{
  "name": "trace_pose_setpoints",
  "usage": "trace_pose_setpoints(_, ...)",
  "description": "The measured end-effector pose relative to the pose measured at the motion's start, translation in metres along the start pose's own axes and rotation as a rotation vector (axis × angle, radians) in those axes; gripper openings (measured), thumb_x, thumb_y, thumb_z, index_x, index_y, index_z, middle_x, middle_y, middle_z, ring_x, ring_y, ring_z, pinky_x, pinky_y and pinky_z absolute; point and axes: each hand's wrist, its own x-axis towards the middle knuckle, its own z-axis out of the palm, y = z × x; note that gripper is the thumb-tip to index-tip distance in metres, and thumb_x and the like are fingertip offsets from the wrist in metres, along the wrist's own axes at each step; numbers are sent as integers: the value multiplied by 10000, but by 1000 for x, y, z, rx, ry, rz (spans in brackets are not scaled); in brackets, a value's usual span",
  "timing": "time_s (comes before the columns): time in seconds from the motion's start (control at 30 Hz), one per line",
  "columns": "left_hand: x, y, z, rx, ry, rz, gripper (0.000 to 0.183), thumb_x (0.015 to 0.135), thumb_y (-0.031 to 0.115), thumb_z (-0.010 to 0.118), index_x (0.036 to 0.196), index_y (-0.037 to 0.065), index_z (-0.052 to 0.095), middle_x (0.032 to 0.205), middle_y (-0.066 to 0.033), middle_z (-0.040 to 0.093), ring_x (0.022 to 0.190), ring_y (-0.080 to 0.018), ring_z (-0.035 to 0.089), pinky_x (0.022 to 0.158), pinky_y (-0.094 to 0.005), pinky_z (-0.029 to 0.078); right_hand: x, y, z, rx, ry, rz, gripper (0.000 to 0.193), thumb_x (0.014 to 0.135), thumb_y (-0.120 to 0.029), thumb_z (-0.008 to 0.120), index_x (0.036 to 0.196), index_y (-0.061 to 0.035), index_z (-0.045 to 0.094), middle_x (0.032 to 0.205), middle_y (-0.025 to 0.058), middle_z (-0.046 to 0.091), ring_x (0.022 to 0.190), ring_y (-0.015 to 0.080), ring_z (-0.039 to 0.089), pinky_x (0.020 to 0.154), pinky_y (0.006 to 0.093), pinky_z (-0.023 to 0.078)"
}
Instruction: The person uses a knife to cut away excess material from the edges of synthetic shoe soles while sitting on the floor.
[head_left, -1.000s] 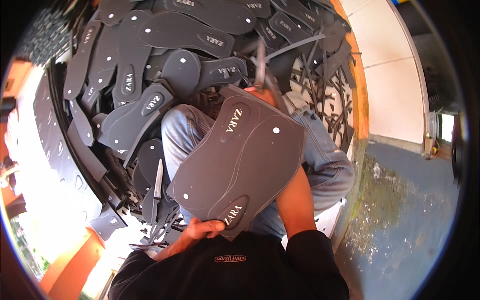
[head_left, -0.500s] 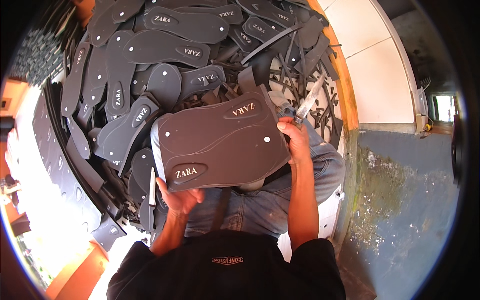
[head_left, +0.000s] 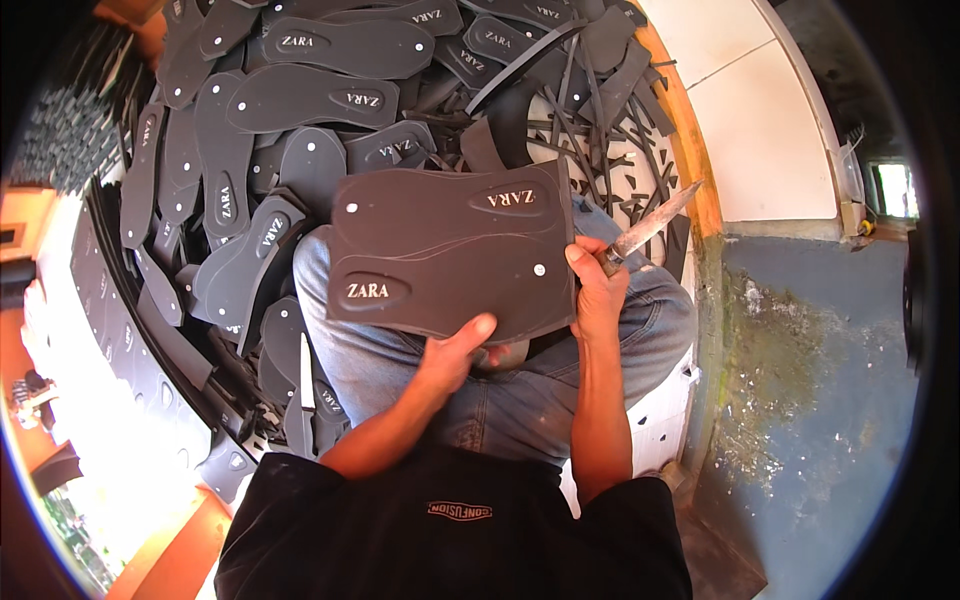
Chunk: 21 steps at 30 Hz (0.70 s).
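Observation:
A dark foam sheet (head_left: 440, 265) with two sandal sole outlines, white lettering and white dots is held up over my lap. My left hand (head_left: 452, 358) grips its lower edge, thumb on top and the other fingers partly hidden underneath. At the sheet's right edge, my right hand (head_left: 598, 295) is closed round the handle of a knife (head_left: 655, 222) and also pinches the sheet. The knife's worn blade points up and to the right, away from the sheet. My jeans-covered legs are crossed below.
Cut dark foam soles (head_left: 315, 98) lie in a large pile ahead and to the left. Another knife (head_left: 306, 375) rests by my left knee. Thin foam offcuts (head_left: 600, 130) litter the right side, beside a wooden edge (head_left: 690, 130). Stacked uncut sheets (head_left: 140, 330) stand at the left.
My left hand has slid right along the sheet's lower edge, its thumb now on top. The sheet has levelled and tilted, and the knife blade has swung further right.

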Motion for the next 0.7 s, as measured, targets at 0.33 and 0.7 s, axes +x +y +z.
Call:
trace_pose_setpoints(0.33, 11, -12, 66, -222, 263, 21, 309, 920, 380, 526, 966, 75, 517, 600, -33, 503, 425, -91, 395, 376, -224, 281, -47, -12, -32, -768, -75, -108, 244, 879, -228, 612, 864, 13, 575, 548, 65, 551, 462, 158, 536, 449, 297, 405)
trace_pose_setpoints(0.7, 35, -9, 78, -348, 399, -68, 234, 915, 347, 562, 873, 141, 460, 600, 46, 353, 424, -50, 311, 367, -204, 236, -90, 15, -52, -1081, -29, -96, 111, 806, -90, 619, 894, -27, 596, 562, 140, 564, 521, 317, 590, 486, 385, 433)
